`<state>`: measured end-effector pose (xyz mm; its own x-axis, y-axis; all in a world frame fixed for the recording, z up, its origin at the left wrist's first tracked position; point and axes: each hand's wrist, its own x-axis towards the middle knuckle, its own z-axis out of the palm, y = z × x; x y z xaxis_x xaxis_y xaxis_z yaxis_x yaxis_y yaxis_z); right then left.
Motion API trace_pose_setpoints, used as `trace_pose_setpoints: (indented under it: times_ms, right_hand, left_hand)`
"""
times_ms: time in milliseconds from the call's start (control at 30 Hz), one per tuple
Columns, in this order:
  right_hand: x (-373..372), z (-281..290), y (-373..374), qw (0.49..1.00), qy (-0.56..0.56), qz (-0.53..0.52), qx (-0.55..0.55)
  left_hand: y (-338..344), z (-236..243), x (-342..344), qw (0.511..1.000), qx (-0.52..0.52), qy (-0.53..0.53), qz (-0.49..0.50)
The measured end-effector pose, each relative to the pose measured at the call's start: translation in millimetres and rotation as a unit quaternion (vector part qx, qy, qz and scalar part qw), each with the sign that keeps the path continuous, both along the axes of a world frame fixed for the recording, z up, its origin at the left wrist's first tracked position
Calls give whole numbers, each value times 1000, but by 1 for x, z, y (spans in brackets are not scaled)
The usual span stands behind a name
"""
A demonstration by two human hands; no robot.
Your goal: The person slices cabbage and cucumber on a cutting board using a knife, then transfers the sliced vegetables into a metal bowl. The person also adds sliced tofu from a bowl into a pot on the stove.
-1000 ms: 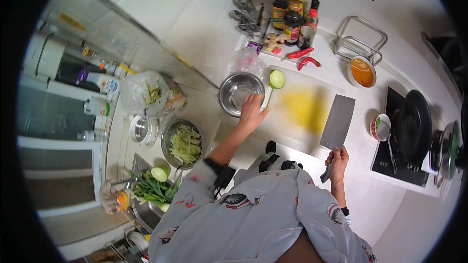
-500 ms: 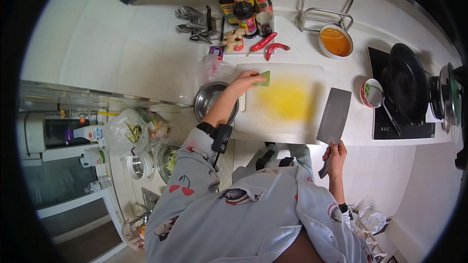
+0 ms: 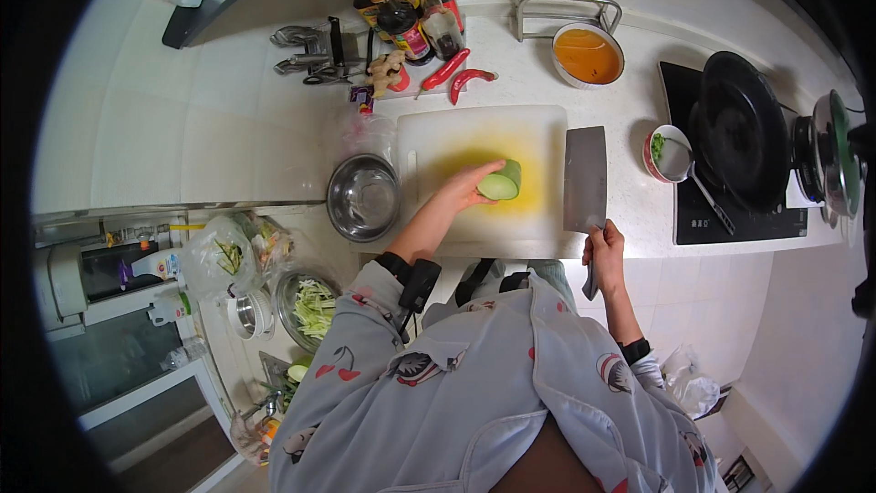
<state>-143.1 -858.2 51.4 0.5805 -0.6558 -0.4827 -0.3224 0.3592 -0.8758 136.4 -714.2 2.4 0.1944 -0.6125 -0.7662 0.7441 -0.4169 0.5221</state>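
My left hand [image 3: 467,188] is closed around a short green vegetable chunk with a pale cut face [image 3: 500,186], perhaps a piece of gourd or squash. It is over the middle of a white cutting board [image 3: 429,132] that has a yellow stain. My right hand [image 3: 604,246] grips the handle of a cleaver [image 3: 585,178]. The broad grey blade points away from me, over the board's right edge, apart from the vegetable. A steel bowl [image 3: 363,198] stands just left of the board.
Behind the board are red chilies [image 3: 446,69], ginger [image 3: 385,71] and several sauce bottles [image 3: 399,23]. A bowl of orange liquid [image 3: 588,55] stands at the back right. A small bowl with a spoon [image 3: 668,153] is beside the black pan [image 3: 743,137]. Shredded green vegetable [image 3: 315,308] fills a bowl at left.
My left hand has moved from the board's far left to its middle, and the vegetable's cut face now shows. The cleaver has turned more upright. The view has shifted slightly.
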Motion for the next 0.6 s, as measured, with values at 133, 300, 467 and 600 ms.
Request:
trace_pose_setpoints:
  times_ms: [133,300,467,600]
  right_hand:
    - [2,-10,-7,1000,21,7,9]
    - [6,-13,-13,999,20,29,-1]
    - [12,-16,-13,995,55,70,-36]
    - [22,-23,-17,959,115,159,-204]
  left_hand:
    - [-26,-3,-3,979,124,-134,-93]
    - [-47,7,16,950,164,-137,-230]
    - [-68,23,24,830,208,-287,-430]
    - [-71,27,14,677,239,-537,-443]
